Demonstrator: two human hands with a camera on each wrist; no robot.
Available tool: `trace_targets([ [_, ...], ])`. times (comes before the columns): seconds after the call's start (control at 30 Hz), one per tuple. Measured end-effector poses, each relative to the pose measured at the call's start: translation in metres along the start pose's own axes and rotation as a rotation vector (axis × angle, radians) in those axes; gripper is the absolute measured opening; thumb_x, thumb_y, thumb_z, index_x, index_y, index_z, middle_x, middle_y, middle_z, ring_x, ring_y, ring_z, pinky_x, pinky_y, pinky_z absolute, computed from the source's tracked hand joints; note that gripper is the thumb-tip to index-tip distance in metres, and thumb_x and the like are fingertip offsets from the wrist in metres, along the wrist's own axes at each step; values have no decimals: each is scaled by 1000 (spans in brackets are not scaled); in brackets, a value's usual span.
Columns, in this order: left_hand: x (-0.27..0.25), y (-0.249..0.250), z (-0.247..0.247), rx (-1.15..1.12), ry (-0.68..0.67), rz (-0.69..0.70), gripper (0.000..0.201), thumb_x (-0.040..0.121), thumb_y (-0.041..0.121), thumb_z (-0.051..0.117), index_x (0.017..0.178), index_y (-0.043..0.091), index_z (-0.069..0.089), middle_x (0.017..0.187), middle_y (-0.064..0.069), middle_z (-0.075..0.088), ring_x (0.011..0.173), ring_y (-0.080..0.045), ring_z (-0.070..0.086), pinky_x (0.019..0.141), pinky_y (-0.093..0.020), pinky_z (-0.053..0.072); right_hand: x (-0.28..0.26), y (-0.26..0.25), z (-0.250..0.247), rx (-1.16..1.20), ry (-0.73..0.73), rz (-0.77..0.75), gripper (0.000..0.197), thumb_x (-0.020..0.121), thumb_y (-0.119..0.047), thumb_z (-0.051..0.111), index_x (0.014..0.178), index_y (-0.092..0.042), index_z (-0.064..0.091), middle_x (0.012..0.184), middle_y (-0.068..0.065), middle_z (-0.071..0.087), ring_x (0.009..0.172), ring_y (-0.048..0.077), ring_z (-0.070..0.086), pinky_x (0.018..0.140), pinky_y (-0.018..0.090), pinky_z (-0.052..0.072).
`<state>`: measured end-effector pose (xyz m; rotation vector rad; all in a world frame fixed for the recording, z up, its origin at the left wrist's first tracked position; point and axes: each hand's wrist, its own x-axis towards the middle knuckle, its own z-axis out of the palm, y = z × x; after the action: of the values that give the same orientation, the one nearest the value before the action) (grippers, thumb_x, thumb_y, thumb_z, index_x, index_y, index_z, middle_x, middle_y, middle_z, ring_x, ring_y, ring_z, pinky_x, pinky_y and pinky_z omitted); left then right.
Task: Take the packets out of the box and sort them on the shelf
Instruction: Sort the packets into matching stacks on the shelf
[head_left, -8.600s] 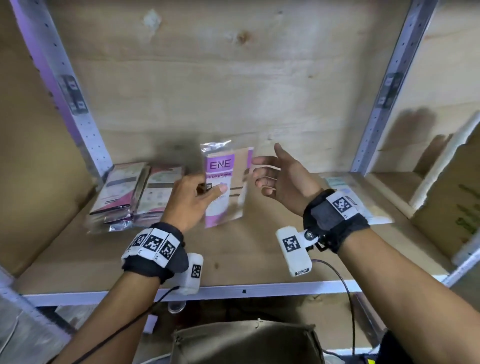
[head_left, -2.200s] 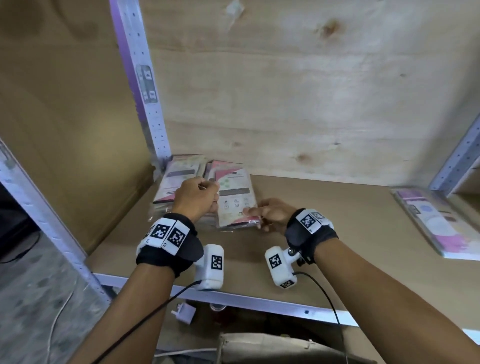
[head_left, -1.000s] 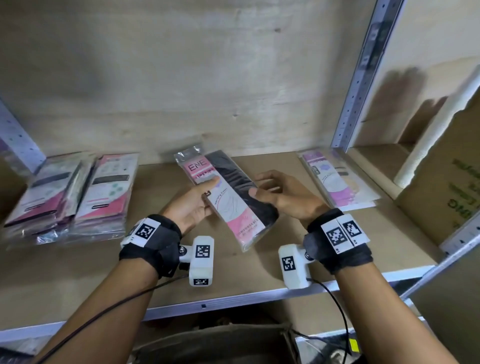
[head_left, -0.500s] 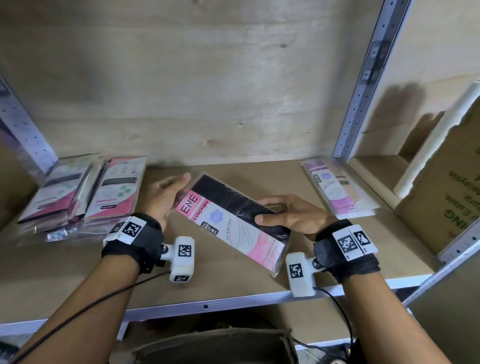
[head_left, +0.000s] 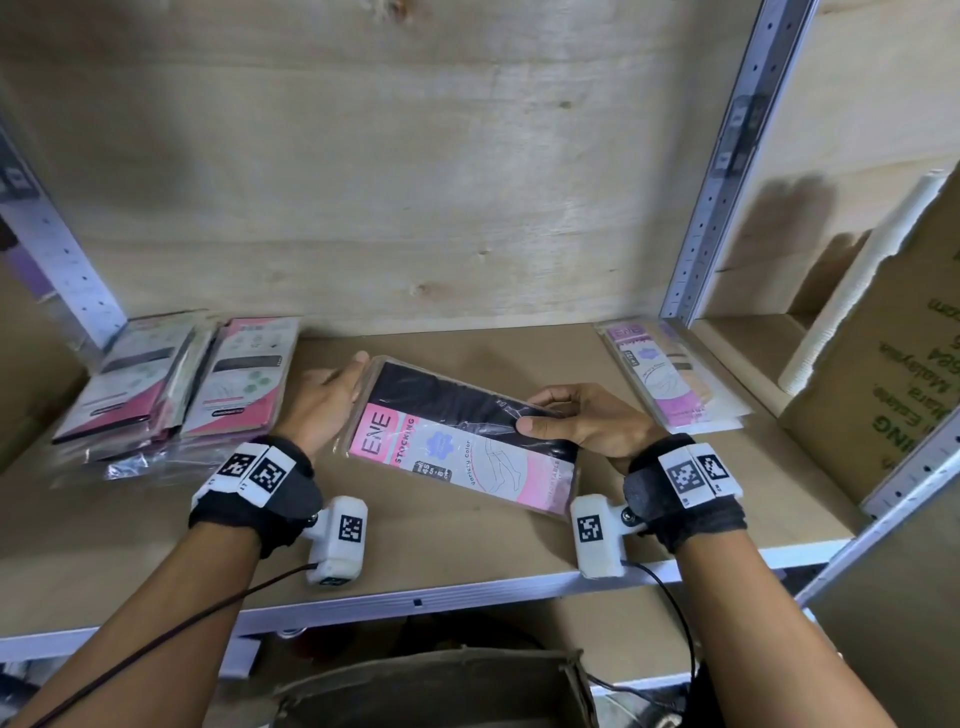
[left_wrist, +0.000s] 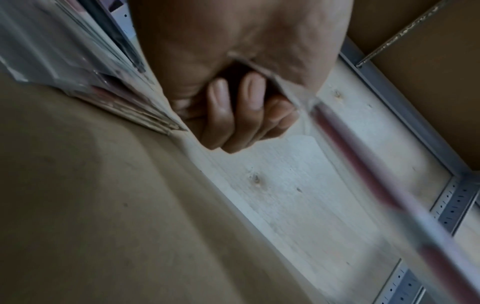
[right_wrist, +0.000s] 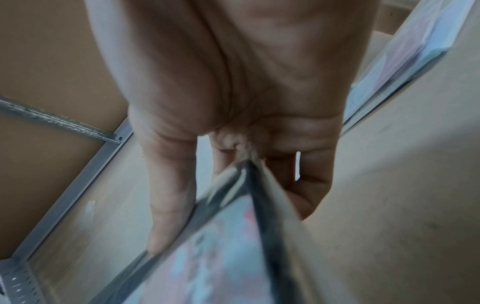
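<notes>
Pink-and-black, the stocking packet (head_left: 462, 447) marked "ENE STOCKING" is held between both hands above the middle of the shelf board (head_left: 441, 551), its long axis running from upper left to lower right and its printed face up.

Left hand (head_left: 322, 405): positioned at the packet's upper-left end. The thumb lies along that edge on top. In the left wrist view the fingers (left_wrist: 233, 115) are curled underneath, against the packet's clear wrapper (left_wrist: 306, 102). State: gripping the packet.

Right hand (head_left: 587, 421): positioned at the packet's far long edge, toward its right end. The thumb presses on the top face over the black band; the fingers wrap behind and under. In the right wrist view the packet edge (right_wrist: 249, 185) runs between thumb and fingers (right_wrist: 309, 185). State: pinching the packet.

Other items on the shelf board:
- Left stacks (head_left: 176, 384): two overlapping piles of similar packets at the left rear, just beside the left hand, not touching it.
- Right packet (head_left: 660, 379): a purple-printed packet lying flat at the right rear, next to the metal upright (head_left: 722, 171), near the right hand but apart.

A cardboard box (head_left: 893, 364) stands at the right edge of the head view.
</notes>
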<state>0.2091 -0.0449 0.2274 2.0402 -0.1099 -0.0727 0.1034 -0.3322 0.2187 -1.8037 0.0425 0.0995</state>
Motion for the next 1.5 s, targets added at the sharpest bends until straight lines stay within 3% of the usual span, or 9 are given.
trace_targets([
  [0.1, -4, -1, -1, -17, -57, -29, 62, 98, 63, 39, 64, 15, 61, 49, -1, 65, 43, -12, 63, 54, -25, 41, -3, 0, -1, 48, 21, 0, 23, 80, -8, 78, 101, -5, 71, 104, 22, 73, 90, 26, 68, 91, 36, 51],
  [0.23, -6, 0, -4, -258, -120, -70, 60, 94, 62, 48, 95, 8, 74, 86, -20, 76, 68, -29, 73, 69, -34, 53, -7, -1, -4, 100, 20, -20, 17, 84, -3, 73, 100, -8, 70, 98, 15, 72, 86, 21, 68, 83, 24, 54],
  [0.4, -10, 4, -7, -378, -174, -104, 64, 93, 59, 54, 110, -1, 70, 97, -29, 70, 77, -31, 69, 63, -31, 53, -10, -3, -4, 91, -9, -65, 18, 87, -2, 68, 105, -6, 69, 101, 13, 73, 89, 18, 68, 83, 22, 54],
  [0.7, -15, 7, -14, -537, -231, -45, 47, 98, 47, 51, 67, 28, 80, 66, -1, 75, 57, -11, 72, 47, -14, 51, -15, -7, -7, 111, -110, -127, 23, 93, 0, 58, 110, -11, 69, 98, 6, 76, 89, 16, 71, 82, 26, 57],
  [0.87, -9, 3, -15, -742, -181, -213, 45, 96, 55, 50, 76, 17, 63, 51, 3, 59, 39, -11, 58, 39, -16, 45, -16, -8, -5, 146, -72, -117, 23, 93, 4, 57, 112, -3, 66, 97, 9, 75, 86, 17, 71, 77, 27, 57],
  [0.97, -3, -4, -17, -896, -150, -279, 52, 95, 64, 43, 93, 17, 63, 70, -1, 62, 48, -10, 55, 42, -18, 44, -17, -10, -5, 253, -26, -105, 22, 92, 4, 58, 113, 1, 65, 97, 12, 74, 82, 20, 71, 73, 28, 55],
  [1.1, -10, 0, -1, -862, -250, -302, 75, 92, 72, 36, 112, 5, 64, 92, -13, 75, 69, -20, 71, 56, -25, 58, -14, -10, 5, 389, 69, -60, 23, 88, 0, 66, 111, -2, 65, 83, 5, 72, 58, 11, 61, 57, 22, 52],
  [1.27, -29, 4, 32, -493, -507, -215, 66, 82, 64, 62, 126, 14, 61, 116, -14, 73, 101, -30, 73, 78, -35, 61, -5, -4, 26, 483, 115, 20, 21, 84, 3, 70, 96, -11, 61, 74, 3, 60, 50, 8, 45, 49, 23, 50],
  [1.5, -34, -9, 39, -329, -609, -107, 71, 60, 34, 90, 122, 13, 63, 110, -8, 76, 96, -24, 75, 72, -29, 60, -2, 5, 31, 364, 105, 105, 22, 79, 4, 74, 89, -8, 59, 81, 12, 66, 56, 15, 59, 52, 29, 51],
])
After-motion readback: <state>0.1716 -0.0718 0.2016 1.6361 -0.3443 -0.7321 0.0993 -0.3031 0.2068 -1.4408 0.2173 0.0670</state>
